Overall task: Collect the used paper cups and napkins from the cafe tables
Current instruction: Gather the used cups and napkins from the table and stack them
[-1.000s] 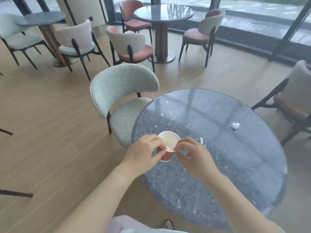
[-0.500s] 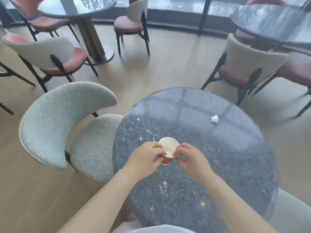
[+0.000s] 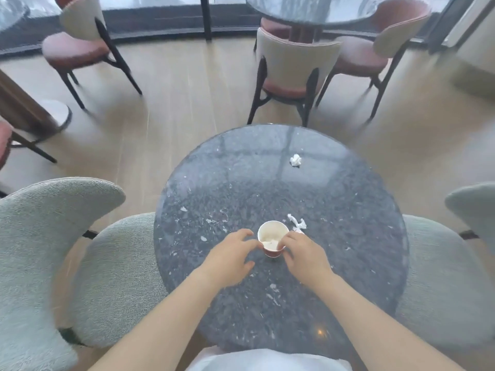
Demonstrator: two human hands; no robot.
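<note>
A paper cup [image 3: 271, 235], white inside and red outside, stands on the round dark stone table [image 3: 241, 183] near its front. Something white and crumpled lies in the cup's bottom. My right hand [image 3: 304, 254] pinches the cup's right rim. My left hand [image 3: 231, 257] is at the cup's left side with fingers spread, its fingertips just touching the wall. A torn white napkin piece [image 3: 297, 223] lies right behind the cup, beside my right hand. A small crumpled napkin [image 3: 295, 160] sits on the far right part of the table.
Pale green chairs stand close on the left [image 3: 53, 250] and right [image 3: 455, 263] of the table. A cream-and-red chair [image 3: 292, 68] faces the far edge. Behind it are another dark table [image 3: 308, 9] and more chairs [image 3: 80, 44] on the wooden floor.
The view has swung round the table and is now centred on it. My left hand has loosened from a pinch to spread fingers. The torn napkin piece behind the cup has come into sight.
</note>
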